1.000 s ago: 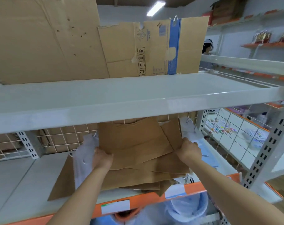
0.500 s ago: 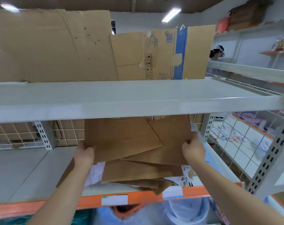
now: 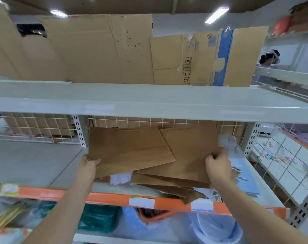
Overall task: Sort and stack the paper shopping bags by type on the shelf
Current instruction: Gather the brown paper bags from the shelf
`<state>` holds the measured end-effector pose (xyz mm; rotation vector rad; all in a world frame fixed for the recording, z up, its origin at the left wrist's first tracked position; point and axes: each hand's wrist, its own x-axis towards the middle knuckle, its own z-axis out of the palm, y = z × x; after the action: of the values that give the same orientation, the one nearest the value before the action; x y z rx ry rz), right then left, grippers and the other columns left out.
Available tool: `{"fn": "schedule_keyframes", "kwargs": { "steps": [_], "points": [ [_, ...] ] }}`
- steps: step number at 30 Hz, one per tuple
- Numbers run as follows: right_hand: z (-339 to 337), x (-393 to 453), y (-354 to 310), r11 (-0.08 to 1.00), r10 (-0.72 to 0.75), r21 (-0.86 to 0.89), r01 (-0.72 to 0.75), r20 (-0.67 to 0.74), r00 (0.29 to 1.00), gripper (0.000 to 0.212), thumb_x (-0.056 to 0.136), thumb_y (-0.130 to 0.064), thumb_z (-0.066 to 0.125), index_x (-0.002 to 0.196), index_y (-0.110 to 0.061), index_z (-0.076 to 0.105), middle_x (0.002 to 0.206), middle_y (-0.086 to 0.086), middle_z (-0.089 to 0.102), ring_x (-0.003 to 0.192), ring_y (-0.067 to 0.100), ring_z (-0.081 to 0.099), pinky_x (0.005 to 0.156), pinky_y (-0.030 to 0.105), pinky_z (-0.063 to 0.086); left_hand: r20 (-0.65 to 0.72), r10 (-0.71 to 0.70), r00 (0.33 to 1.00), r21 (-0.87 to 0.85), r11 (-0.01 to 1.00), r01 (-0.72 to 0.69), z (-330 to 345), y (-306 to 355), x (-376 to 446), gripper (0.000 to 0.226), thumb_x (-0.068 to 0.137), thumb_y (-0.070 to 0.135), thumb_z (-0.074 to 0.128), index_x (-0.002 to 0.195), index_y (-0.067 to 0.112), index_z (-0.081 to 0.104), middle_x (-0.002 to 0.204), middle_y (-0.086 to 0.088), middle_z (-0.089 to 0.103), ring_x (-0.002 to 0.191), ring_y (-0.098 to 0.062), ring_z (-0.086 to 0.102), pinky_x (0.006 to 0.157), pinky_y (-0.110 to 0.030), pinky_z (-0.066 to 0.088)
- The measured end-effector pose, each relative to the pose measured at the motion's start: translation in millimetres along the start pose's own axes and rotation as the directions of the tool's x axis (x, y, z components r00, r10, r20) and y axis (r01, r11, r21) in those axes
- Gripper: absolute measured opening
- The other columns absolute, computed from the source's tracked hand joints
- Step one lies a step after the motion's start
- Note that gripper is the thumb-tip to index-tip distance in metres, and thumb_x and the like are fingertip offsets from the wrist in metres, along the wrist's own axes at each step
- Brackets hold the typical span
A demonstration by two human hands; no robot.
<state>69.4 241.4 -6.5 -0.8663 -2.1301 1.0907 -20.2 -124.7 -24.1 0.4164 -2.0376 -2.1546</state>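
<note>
Since the earlier frames both of my hands have slid outward along the brown paper bags (image 3: 132, 150), which now lie fanned out on the shelf (image 3: 44, 164) instead of bunched at its middle. My left hand (image 3: 90, 166) pinches the near left corner of the top bag, thumb over the paper and fingers beneath it. My right hand (image 3: 218, 166) is curled around the near right edge of the second brown bag (image 3: 190, 147), which overlaps the first; how many layers it holds I cannot tell, since the fingers are hidden under the paper. More brown bags poke out below them toward the shelf's orange front rail (image 3: 105, 198), and a white bag (image 3: 119, 178) peeks from underneath. A pale blue bag (image 3: 244, 180) lies at the right end of the shelf, just beside my right hand. I judge the brown ones are being gathered for squaring into one stack, with the white and blue still unsorted.
</note>
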Motion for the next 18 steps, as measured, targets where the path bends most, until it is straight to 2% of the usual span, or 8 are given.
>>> {"fn": "schedule_keyframes", "kwargs": {
  "steps": [2,5,7,10,12,14,18],
  "points": [
    [8.4,-5.1,-6.6,0.999,-0.012,0.042,0.012,0.003,1.0,0.013,0.083,-0.014,0.05,0.095,-0.019,0.048,0.066,-0.005,0.05,0.065,0.025,0.047,0.068,0.033,0.036,-0.026,0.028,0.999,0.006,1.0,-0.028,-9.4,4.4,-0.5,0.022,0.092,0.007,0.052,0.112,0.015,0.047,0.095,-0.009,0.059,0.074,-0.023,0.057,0.053,-0.03,0.044],
    [23.3,-13.4,-16.8,0.997,-0.023,0.072,0.018,0.068,0.997,0.016,0.082,-0.012,0.05,0.096,-0.019,0.047,0.074,0.003,0.055,0.071,0.029,0.05,0.068,0.034,0.039,-0.071,0.065,0.995,0.022,0.998,-0.063,-29.3,9.1,4.6,0.016,0.092,0.007,0.053,0.107,0.011,0.049,0.095,-0.011,0.057,0.072,-0.024,0.056,0.051,-0.029,0.045],
    [36.8,-23.6,-20.8,0.999,-0.027,0.032,0.024,0.084,0.996,0.016,0.08,-0.013,0.051,0.094,-0.02,0.047,0.073,0.005,0.054,0.072,0.029,0.047,0.067,0.035,0.037,-0.083,0.066,0.994,0.047,0.997,-0.062,-47.9,9.8,10.5,0.008,0.093,0.008,0.052,0.096,0.015,0.05,0.091,-0.009,0.058,0.073,-0.026,0.057,0.048,-0.028,0.045],
    [60.3,-45.7,-27.7,1.0,-0.006,0.02,0.005,0.056,0.998,0.015,0.08,-0.014,0.052,0.091,-0.022,0.046,0.065,0.001,0.049,0.07,0.029,0.044,0.068,0.034,0.036,-0.098,0.076,0.992,0.085,0.994,-0.067,-81.9,10.0,24.0,0.019,0.094,0.01,0.051,0.084,0.025,0.047,0.088,-0.006,0.057,0.068,-0.031,0.06,0.049,-0.03,0.045],
    [74.8,-61.2,-35.5,0.999,0.008,0.039,-0.009,0.041,0.999,0.015,0.081,-0.015,0.052,0.091,-0.023,0.045,0.063,-0.002,0.047,0.068,0.029,0.044,0.067,0.034,0.036,-0.098,0.062,0.993,0.104,0.993,-0.052,-106.6,10.3,34.2,0.016,0.094,0.011,0.051,0.087,0.024,0.047,0.09,-0.008,0.058,0.066,-0.034,0.062,0.048,-0.03,0.045],
    [88.7,-76.4,-45.6,0.998,0.024,0.05,-0.026,0.034,0.999,0.016,0.081,-0.015,0.051,0.094,-0.023,0.046,0.066,0.002,0.051,0.069,0.03,0.046,0.068,0.034,0.037,-0.095,0.043,0.995,0.098,0.995,-0.034,-132.8,10.2,45.9,0.011,0.093,0.011,0.052,0.092,0.021,0.048,0.091,-0.011,0.059,0.063,-0.036,0.062,0.047,-0.03,0.045],
    [118.1,-112.9,-68.0,0.996,0.08,0.049,-0.08,0.008,0.997,0.018,0.081,-0.015,0.051,0.098,-0.019,0.048,0.074,0.008,0.052,0.074,0.031,0.047,0.071,0.035,0.038,-0.09,0.018,0.996,0.033,0.999,-0.015,-189.0,13.1,70.7,0.014,0.09,0.008,0.055,0.087,0.02,0.051,0.088,-0.009,0.061,0.065,-0.034,0.061,0.045,-0.029,0.047]
  ]
}}
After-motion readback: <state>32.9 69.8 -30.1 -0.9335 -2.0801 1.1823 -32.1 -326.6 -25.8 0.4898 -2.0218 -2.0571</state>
